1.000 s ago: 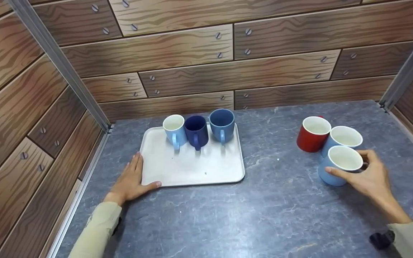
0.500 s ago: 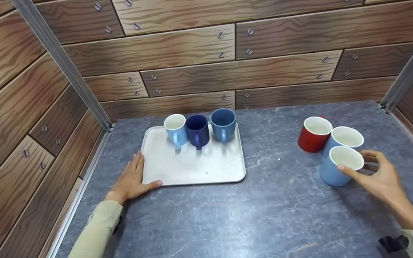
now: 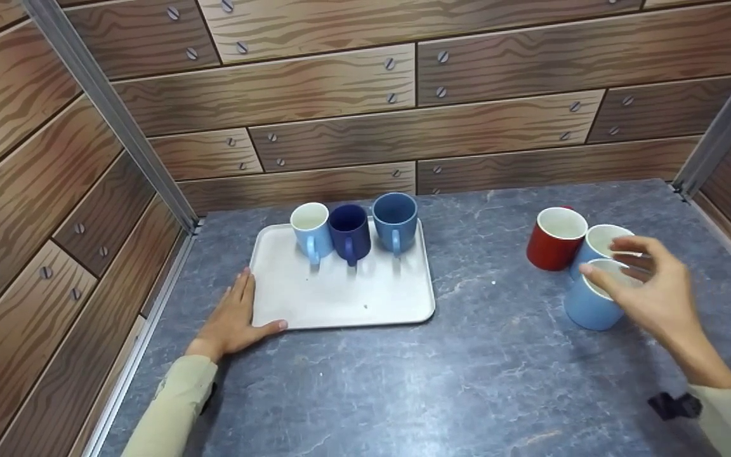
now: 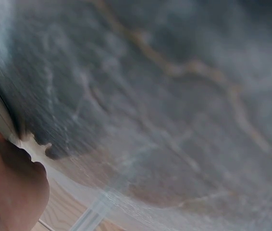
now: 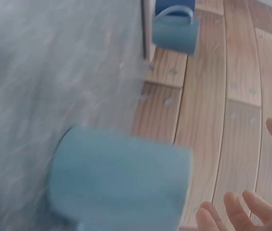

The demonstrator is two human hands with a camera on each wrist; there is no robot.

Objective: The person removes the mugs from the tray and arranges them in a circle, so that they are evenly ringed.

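Observation:
My left hand (image 3: 232, 320) rests at the near left corner of a white tray (image 3: 340, 304), fingers straight along its left edge and thumb on its front rim. On the tray's far side stand a light blue mug (image 3: 316, 244), a dark navy mug (image 3: 349, 238) and a grey-blue mug (image 3: 395, 225), handles toward me. My right hand (image 3: 660, 292) hovers over the nearer light blue mug (image 3: 591, 308), thumb and fingers spread and holding nothing. The right wrist view shows that mug (image 5: 119, 178) apart from the fingertips (image 5: 237, 204).
Behind the nearer light blue mug stand a second light blue mug (image 3: 600, 238), partly covered by my fingers, and a red mug (image 3: 549, 244) with a white inside. Wood-patterned walls (image 3: 340, 108) enclose the grey marbled table (image 3: 372, 387) at the back and sides.
My right hand has let go of the nearer light blue mug and risen over its rim, toward the mug behind. The left hand and the tray stay where they were.

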